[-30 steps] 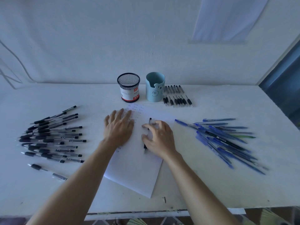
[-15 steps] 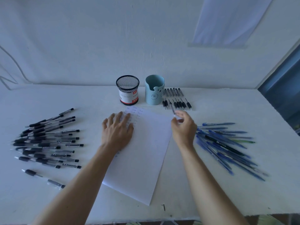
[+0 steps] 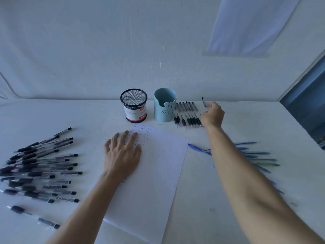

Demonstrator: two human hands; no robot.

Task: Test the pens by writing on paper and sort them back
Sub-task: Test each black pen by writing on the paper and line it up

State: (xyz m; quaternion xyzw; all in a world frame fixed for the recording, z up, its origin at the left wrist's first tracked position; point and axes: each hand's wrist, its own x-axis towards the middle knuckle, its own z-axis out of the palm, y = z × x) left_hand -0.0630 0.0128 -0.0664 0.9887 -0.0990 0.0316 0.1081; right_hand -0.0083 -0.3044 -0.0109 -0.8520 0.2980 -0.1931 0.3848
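Observation:
A white sheet of paper lies in the middle of the table, with small written words near its top. My left hand rests flat on its upper left part, fingers spread. My right hand is stretched to the far side and grips a black pen, whose end sticks up above the fingers. It hovers at the right end of a neat row of black pens lying beside the blue cup.
A black mesh pen pot and a light blue cup stand at the back centre. Several black pens lie heaped on the left, several blue pens on the right. The wall is close behind.
My right hand lifted the black pen off the paper and carried it away to the far right, up to the row of pens by the blue cup. The left hand stayed on the paper.

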